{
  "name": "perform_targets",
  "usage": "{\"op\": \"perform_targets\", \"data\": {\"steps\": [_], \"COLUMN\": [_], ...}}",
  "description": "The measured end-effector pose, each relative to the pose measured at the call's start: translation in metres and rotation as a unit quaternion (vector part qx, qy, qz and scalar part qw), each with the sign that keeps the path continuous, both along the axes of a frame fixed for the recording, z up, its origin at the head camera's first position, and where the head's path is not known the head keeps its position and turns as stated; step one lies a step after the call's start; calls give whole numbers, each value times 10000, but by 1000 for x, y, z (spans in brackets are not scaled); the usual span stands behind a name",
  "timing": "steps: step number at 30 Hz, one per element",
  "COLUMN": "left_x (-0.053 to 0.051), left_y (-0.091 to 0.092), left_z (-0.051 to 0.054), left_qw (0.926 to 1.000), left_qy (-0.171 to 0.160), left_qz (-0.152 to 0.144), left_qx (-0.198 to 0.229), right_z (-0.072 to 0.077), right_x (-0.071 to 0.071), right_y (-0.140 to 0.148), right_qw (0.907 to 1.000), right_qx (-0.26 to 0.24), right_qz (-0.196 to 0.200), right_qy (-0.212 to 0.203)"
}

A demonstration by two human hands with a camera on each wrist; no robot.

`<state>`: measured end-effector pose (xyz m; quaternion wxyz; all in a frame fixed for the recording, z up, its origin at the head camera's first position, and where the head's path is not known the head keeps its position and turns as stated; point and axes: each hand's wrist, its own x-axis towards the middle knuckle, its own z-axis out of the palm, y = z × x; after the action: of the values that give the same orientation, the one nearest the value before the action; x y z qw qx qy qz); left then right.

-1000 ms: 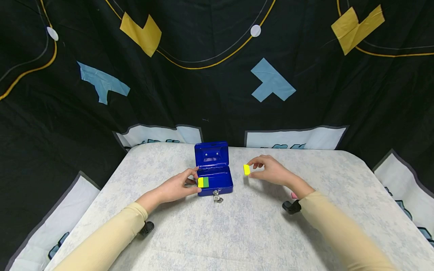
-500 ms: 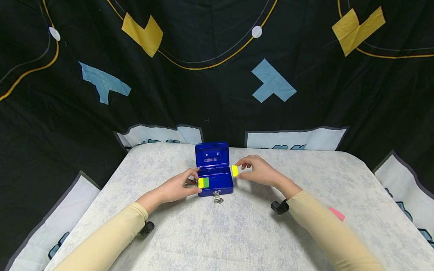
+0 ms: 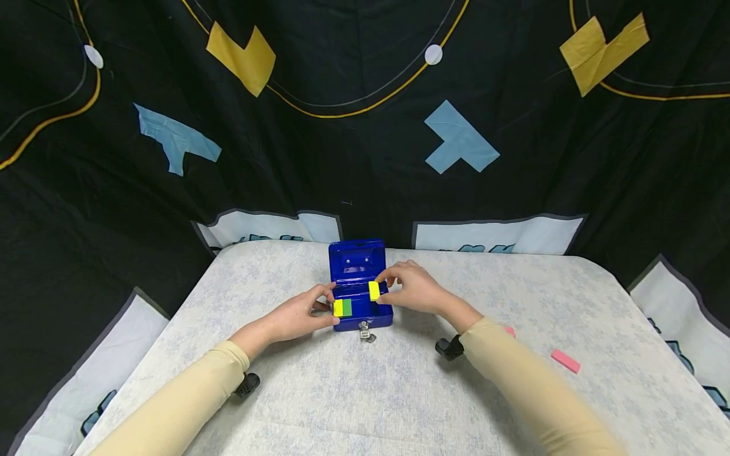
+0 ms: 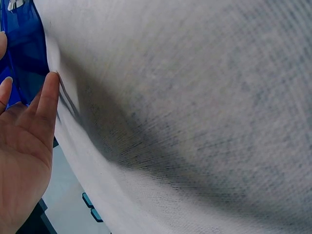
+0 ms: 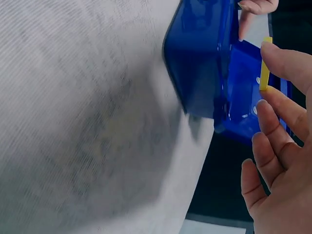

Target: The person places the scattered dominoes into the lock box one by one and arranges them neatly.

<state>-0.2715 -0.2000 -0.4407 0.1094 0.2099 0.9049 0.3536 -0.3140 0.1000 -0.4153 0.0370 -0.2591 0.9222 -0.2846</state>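
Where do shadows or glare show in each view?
Head: soft shadows on the tablecloth under both sleeves; left wrist: a broad diagonal shadow across the tablecloth; right wrist: a large dim shadow beside the blue cash box, whose glossy surface catches small highlights.

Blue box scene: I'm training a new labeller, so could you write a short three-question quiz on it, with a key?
1. Which hand pinches a yellow block?
2. True or false: the box is shut.
3. Fill the gap: in the head view, the loose block on the table, right of the right sleeve, is ____.

Key: 1. The right hand. 2. False; the blue box has its lid raised. 3. Pink.
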Motion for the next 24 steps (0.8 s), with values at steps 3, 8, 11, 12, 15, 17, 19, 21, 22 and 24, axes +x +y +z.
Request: {"op": "perform_targets", "data": {"steps": [3, 8, 11, 12, 15, 17, 19, 21, 22, 24], "left_x": [0, 1, 1, 1, 1, 1, 1, 1, 0, 0], "left_y": [0, 0, 0, 0, 0, 0, 0, 0, 0, 1], "left_z": [0, 1, 2, 2, 2, 2, 2, 2, 3, 3], "left_qw": [10000, 10000, 10000, 10000, 10000, 10000, 10000, 10000, 10000, 9999], "left_qy": [-9, -15, -20, -22, -35, -29, -28, -28, -35, -43], "left_qz": [21, 31, 8, 1, -17, -19, -18, -4, 1, 13], "left_qx": [-18, -42, -36, -33, -25, -38, -54, -70, -79, -106], "right_z": [-1, -1, -1, -2, -3, -4, -5, -5, -6, -6], "right_x": [-1, -2, -2, -3, -3, -3, -3, -3, -3, -3], "right_y": [-7, -18, -25, -26, -32, -34, -37, -40, -41, -44], "right_qw": [9996, 9980, 9970, 9965, 9949, 9938, 9927, 9914, 9909, 9895], "right_qx": [232, 518, 656, 710, 864, 959, 1051, 1145, 1184, 1267], "right_qz": [48, 90, 95, 107, 154, 184, 211, 232, 242, 263], "right_qy": [155, 345, 401, 421, 502, 530, 558, 586, 599, 639]}}
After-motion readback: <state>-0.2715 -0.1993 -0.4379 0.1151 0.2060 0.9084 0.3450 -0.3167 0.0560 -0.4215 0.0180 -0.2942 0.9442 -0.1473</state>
